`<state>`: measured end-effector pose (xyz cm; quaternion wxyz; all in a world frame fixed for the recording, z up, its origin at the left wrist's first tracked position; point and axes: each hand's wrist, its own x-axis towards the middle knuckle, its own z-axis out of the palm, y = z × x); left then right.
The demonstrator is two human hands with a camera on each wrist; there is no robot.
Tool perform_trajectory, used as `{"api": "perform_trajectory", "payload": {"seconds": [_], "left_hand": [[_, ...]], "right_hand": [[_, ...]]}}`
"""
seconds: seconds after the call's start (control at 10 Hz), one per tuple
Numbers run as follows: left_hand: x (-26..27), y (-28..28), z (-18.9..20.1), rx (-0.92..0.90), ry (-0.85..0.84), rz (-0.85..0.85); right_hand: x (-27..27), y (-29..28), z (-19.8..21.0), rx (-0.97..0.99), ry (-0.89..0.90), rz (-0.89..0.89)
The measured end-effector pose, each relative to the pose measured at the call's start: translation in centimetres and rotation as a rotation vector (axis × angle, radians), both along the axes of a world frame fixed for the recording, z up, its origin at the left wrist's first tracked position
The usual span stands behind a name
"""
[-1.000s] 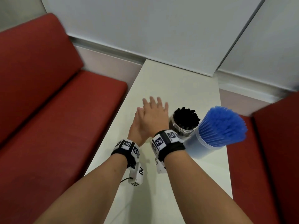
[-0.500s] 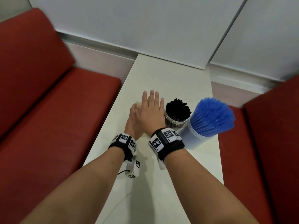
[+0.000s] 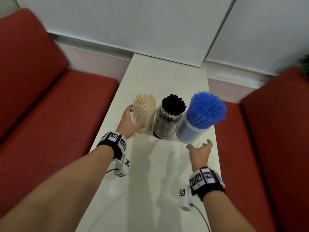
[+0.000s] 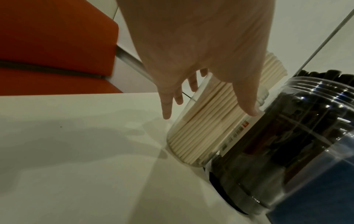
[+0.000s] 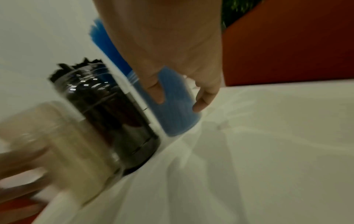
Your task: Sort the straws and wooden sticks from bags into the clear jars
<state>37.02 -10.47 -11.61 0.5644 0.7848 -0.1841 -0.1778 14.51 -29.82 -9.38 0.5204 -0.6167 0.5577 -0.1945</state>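
Three clear jars stand in a row on the white table (image 3: 167, 76). The left jar (image 3: 145, 118) (image 4: 199, 136) holds pale wooden sticks. Black straws fill the middle jar (image 3: 168, 123) (image 4: 287, 151) (image 5: 114, 113), and long blue straws (image 3: 206, 109) stick out of the right jar (image 3: 190, 133) (image 5: 176, 118). My left hand (image 3: 136, 118) (image 4: 208, 113) holds the stick jar, thumb on its front and fingers round its left side. In front of the blue jar hovers my right hand (image 3: 199, 144) (image 5: 179, 103), fingers loosely spread, holding nothing and apart from the jar.
Red upholstered benches flank the narrow table, one on the left (image 3: 50, 114) and one on the right (image 3: 270, 131). A white wall panel (image 3: 133, 22) closes the table's far end. Bare tabletop lies between me and the jars. No bags are in view.
My right hand has left the top of the stick jar and swung right and back, in front of the blue jar. The stick jar is now uncovered. My left hand stays on it.
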Motion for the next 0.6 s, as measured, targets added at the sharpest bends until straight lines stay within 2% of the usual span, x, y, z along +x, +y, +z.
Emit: {"api": "perform_trajectory", "payload": {"seconds": [0.1, 0.2, 0.3, 0.4, 0.5, 0.6], "left_hand": [[0.1, -0.1, -0.1, -0.015, 0.038, 0.021], [0.7, 0.0, -0.1, 0.049, 0.017, 0.0], [1.6, 0.1, 0.1, 0.117, 0.007, -0.05], [1.8, 0.7, 0.0, 0.149, 0.023, -0.101], [1.0, 2.3, 0.6, 0.197, 0.06, -0.066], [-2.6, 6.3, -0.4, 0.126, 0.173, 0.032]], "right_hand": [[0.5, -3.6, 0.2, 0.039, -0.084, 0.062], [0.9, -5.8, 0.0, 0.041, -0.156, 0.103], [1.0, -6.1, -0.3, 0.017, -0.196, 0.216], [0.6, -5.9, -0.7, 0.047, -0.193, 0.232], [-1.3, -5.2, -0.3, 0.112, -0.116, 0.139], [-5.3, -5.9, 1.3, 0.101, -0.143, 0.032]]}}
